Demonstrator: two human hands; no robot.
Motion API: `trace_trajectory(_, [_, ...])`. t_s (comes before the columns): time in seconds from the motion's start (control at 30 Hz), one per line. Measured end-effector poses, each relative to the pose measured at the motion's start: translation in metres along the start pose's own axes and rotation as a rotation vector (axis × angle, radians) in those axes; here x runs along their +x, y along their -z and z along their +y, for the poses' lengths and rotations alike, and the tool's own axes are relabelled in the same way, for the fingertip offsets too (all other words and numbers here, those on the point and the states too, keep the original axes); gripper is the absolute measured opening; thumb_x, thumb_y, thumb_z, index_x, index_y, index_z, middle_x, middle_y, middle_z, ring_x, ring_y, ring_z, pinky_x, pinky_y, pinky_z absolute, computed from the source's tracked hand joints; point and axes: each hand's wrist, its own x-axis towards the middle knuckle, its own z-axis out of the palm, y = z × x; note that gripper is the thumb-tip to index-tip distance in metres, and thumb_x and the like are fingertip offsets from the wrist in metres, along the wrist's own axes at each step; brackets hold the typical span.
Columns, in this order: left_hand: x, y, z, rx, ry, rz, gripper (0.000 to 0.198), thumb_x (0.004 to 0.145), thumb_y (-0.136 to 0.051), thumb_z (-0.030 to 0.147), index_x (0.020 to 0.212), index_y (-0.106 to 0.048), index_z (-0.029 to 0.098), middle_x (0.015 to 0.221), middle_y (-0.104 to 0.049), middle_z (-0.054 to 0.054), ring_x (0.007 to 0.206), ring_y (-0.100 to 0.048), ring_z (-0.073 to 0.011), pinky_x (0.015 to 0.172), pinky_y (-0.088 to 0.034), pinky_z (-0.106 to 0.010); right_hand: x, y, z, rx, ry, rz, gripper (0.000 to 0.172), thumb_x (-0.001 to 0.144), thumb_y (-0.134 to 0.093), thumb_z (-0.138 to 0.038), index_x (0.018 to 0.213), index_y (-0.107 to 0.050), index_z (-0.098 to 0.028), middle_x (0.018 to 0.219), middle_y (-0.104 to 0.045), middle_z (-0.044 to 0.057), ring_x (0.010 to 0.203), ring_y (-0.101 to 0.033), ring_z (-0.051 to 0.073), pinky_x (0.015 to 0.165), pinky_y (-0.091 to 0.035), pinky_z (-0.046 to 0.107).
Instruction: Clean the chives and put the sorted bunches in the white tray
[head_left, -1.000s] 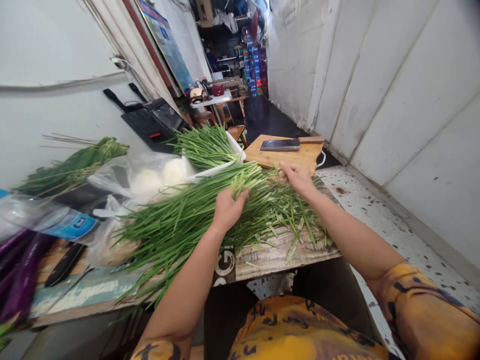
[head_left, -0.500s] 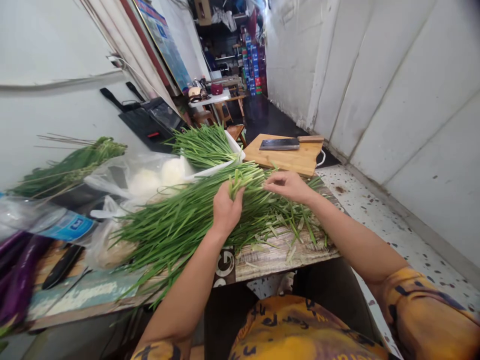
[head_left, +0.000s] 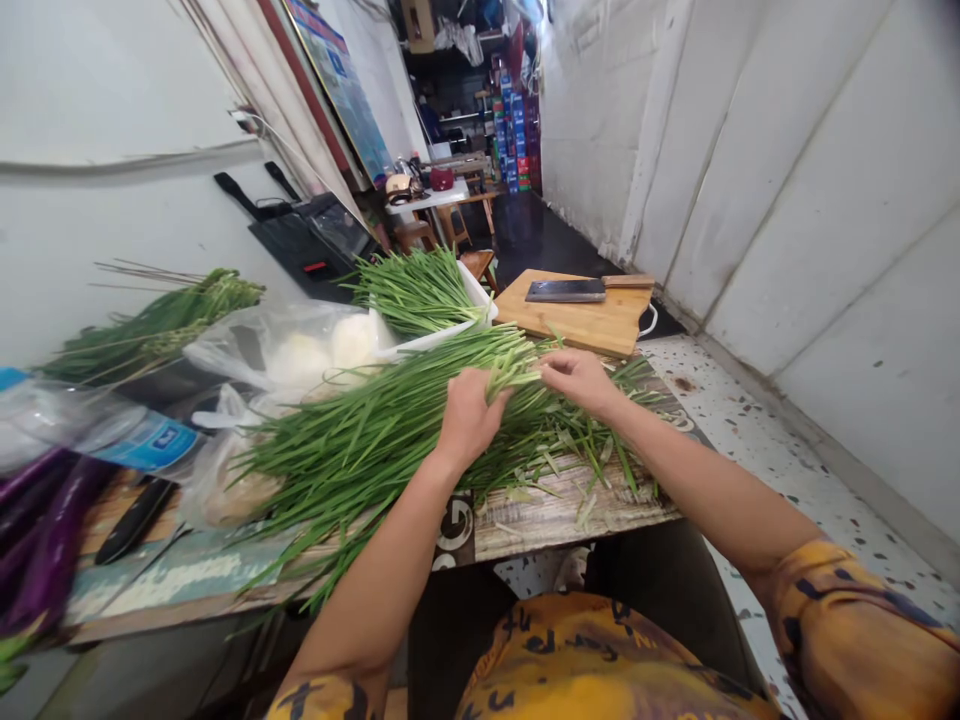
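A large heap of garlic chives (head_left: 360, 430) lies across the table, leaves to the left and pale stem ends to the right. My left hand (head_left: 474, 412) is closed around a small bunch of chives, whose pale ends stick out past the thumb. At those ends, my right hand (head_left: 579, 382) pinches with thumb and fingertips; it seems to hold a stem end, though the contact is small. Loose trimmings and peeled bits (head_left: 585, 455) are scattered below the right hand.
Behind the heap stands a white tray (head_left: 484, 300) of more chives. A cleaver (head_left: 566, 290) rests on a wooden board (head_left: 592, 325) at the back right. Leftward are bagged white vegetables (head_left: 300, 350), a plastic bottle (head_left: 150, 440), purple eggplants (head_left: 56, 540) and a black-handled knife (head_left: 135, 520).
My left hand has moved slightly right with the bunch, its stem ends now pointing more toward the right hand. The right hand keeps its pinch. The whole view has shifted a little.
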Motion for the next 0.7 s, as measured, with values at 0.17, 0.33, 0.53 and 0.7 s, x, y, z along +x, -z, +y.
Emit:
trace_trajectory(0.17, [0.002, -0.001, -0.002, -0.116, 0.048, 0.002, 0.013, 0.084, -0.059, 0.026, 0.088, -0.068, 0.018, 0.089, -0.069, -0.006, 0.087, -0.062, -0.0217, 0.081, -0.046, -0.034, 0.003, -0.011, 0.006, -0.028, 0.165, -0.142, 0.026, 0.075, -0.066, -0.035, 0.090, -0.071, -0.015, 0.088, -0.071, 0.006, 0.079, -0.063, 0.017, 0.074, -0.049, 0.029])
trace_trajectory(0.33, [0.003, 0.000, -0.005, -0.180, 0.161, -0.018, 0.012, 0.081, -0.060, 0.027, 0.082, -0.068, 0.018, 0.088, -0.070, -0.006, 0.084, -0.064, -0.0211, 0.081, -0.048, -0.034, 0.011, 0.014, 0.019, -0.333, -0.031, 0.033, 0.028, 0.082, -0.057, -0.036, 0.074, -0.072, -0.014, 0.061, -0.063, 0.002, 0.061, -0.057, 0.016, 0.063, -0.045, 0.027])
trace_trajectory(0.53, [0.004, -0.005, -0.004, -0.124, 0.189, -0.010, 0.011, 0.077, -0.064, 0.027, 0.079, -0.070, 0.017, 0.080, -0.069, -0.006, 0.077, -0.062, -0.0216, 0.075, -0.048, -0.034, 0.005, 0.028, 0.011, -0.686, 0.357, 0.149, 0.040, 0.076, -0.063, -0.025, 0.115, -0.066, -0.015, 0.115, -0.061, 0.014, 0.106, -0.055, 0.028, 0.095, -0.042, 0.043])
trace_trajectory(0.7, [0.003, -0.004, -0.004, -0.079, 0.149, -0.020, 0.008, 0.077, -0.064, 0.024, 0.075, -0.069, 0.018, 0.075, -0.067, -0.005, 0.075, -0.060, -0.0204, 0.071, -0.047, -0.032, 0.001, 0.011, 0.000, -0.731, 0.436, -0.166, 0.021, 0.086, -0.059, -0.031, 0.079, -0.071, -0.016, 0.085, -0.068, 0.011, 0.091, -0.055, 0.025, 0.087, -0.041, 0.041])
